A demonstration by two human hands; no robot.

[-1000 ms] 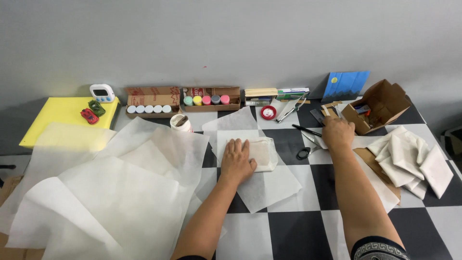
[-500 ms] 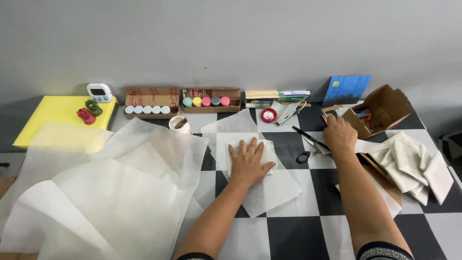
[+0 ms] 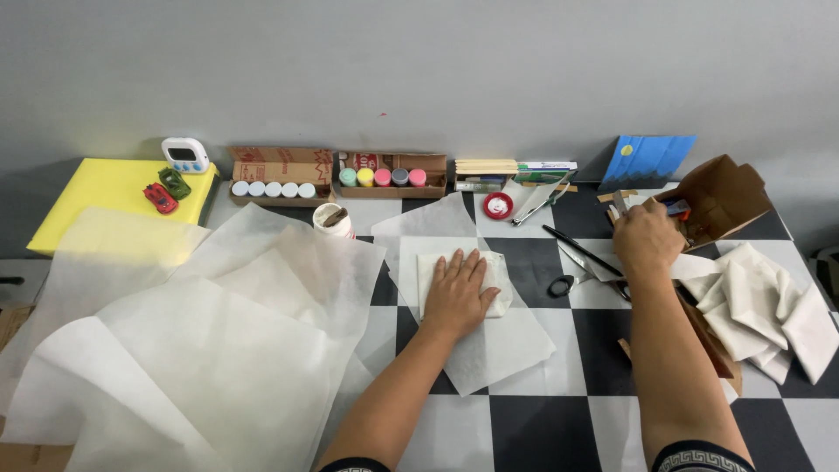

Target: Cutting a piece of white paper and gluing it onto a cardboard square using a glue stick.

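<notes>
Both hands have barely moved: left presses folded paper, right by box.

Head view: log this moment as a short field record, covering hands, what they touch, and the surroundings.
surface: black and white checkered table
left hand: flat on a folded white packet, which lies on a thin paper sheet
right hand: at the open brown cardboard box, grip unclear
near right hand: scissors, pile of folded white pieces
left side: loose paper sheets, yellow board

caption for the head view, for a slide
Left hand flat on folded white paper; right hand at open cardboard box.
</notes>
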